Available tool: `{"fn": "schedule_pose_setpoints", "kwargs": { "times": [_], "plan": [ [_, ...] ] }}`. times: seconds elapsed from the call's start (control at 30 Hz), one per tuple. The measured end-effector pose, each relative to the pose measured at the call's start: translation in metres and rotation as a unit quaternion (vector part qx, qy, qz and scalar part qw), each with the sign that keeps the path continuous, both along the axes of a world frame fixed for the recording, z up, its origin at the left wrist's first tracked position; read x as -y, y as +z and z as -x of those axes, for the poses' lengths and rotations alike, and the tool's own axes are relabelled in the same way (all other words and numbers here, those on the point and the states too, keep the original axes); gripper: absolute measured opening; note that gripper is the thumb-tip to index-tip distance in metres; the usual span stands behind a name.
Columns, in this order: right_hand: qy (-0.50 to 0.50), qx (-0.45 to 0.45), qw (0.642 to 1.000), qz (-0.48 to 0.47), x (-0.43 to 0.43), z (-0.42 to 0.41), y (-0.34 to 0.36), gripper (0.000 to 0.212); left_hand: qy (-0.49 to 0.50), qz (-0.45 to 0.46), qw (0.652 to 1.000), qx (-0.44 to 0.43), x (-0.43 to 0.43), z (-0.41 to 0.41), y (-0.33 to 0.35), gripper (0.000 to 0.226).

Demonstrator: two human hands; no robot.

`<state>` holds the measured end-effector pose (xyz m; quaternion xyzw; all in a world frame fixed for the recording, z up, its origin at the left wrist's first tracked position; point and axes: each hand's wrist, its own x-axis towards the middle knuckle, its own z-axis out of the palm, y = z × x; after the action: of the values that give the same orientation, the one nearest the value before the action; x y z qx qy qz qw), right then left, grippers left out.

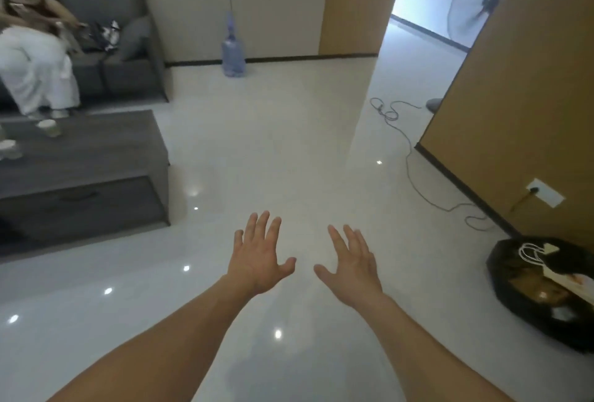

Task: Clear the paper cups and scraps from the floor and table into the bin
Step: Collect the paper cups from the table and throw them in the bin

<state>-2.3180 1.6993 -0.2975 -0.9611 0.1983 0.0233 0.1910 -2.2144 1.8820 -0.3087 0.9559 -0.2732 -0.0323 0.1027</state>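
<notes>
Left hand [257,257] and right hand [352,268] hover spread and empty over wide, bare floor [273,131]. Paper cups [49,127] stand on the bench [86,157] far left. The black-lined bin [543,292] sits right, near a trailing cable [408,157].

The grey table [96,151] bears two paper cups [49,128]; the pale floor [257,131] holds the bin [514,299].
</notes>
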Motion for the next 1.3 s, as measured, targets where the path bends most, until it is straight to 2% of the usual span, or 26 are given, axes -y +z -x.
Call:
{"fn": "schedule_pose_setpoints", "kwargs": {
  "times": [0.2, 0.4, 0.67, 0.9, 1.2, 1.3],
  "plan": [
    [0.116, 0.003, 0.993, -0.009, -0.131, -0.108, 0.006, 0.083, 0.126, 0.009, 0.992, 0.019, -0.146, -0.077, 0.004, 0.094],
    [0.198, -0.001, 0.980, -0.010, -0.221, -0.202, 0.006, 0.083, 0.235, 0.012, 0.972, 0.017, -0.246, -0.131, 0.000, 0.096],
    [0.312, 0.013, 0.949, -0.029, -0.317, -0.352, 0.002, 0.083, 0.340, -0.003, 0.940, 0.018, -0.337, -0.224, -0.002, 0.093],
    [0.427, 0.034, 0.903, -0.037, -0.388, -0.488, 0.016, 0.084, 0.419, -0.002, 0.908, 0.021, -0.392, -0.315, 0.021, 0.093],
    [0.494, 0.002, 0.869, -0.029, -0.503, -0.608, -0.002, 0.082, 0.492, -0.001, 0.871, 0.013, -0.498, -0.408, -0.001, 0.096],
    [0.496, 0.001, 0.868, -0.023, -0.555, -0.651, -0.009, 0.082, 0.493, 0.001, 0.870, 0.008, -0.548, -0.449, -0.012, 0.097]
  ]
}}
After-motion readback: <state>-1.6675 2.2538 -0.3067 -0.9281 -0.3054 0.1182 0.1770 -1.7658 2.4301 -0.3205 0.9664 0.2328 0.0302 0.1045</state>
